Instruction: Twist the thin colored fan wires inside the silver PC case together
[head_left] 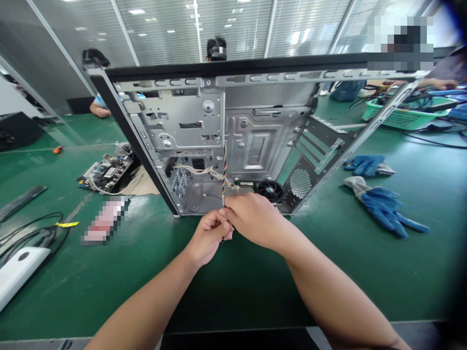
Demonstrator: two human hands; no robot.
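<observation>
An open computer case [184, 114] stands upright on the green table, its bare metal inside facing me. A twisted multicoloured cable [224, 177] hangs from the drive cage down to my hands. My right hand [253, 216] is closed around its lower part, just outside the case's bottom edge. My left hand [209, 238] pinches the cable's end below, touching the right fingers; the tip is mostly hidden. Behind them, a bundle of whitish wires [204, 170] crosses the case, and a black fan [269, 189] with a green memory stick [246, 184] lies on its floor.
Blue work gloves [381, 206] lie to the right, with a green basket [404, 116] of cables behind. On the left are a circuit board [109, 170], a blurred pink item [105, 221], black cables [36, 228] and a white power strip [24, 270]. Other people sit across the table.
</observation>
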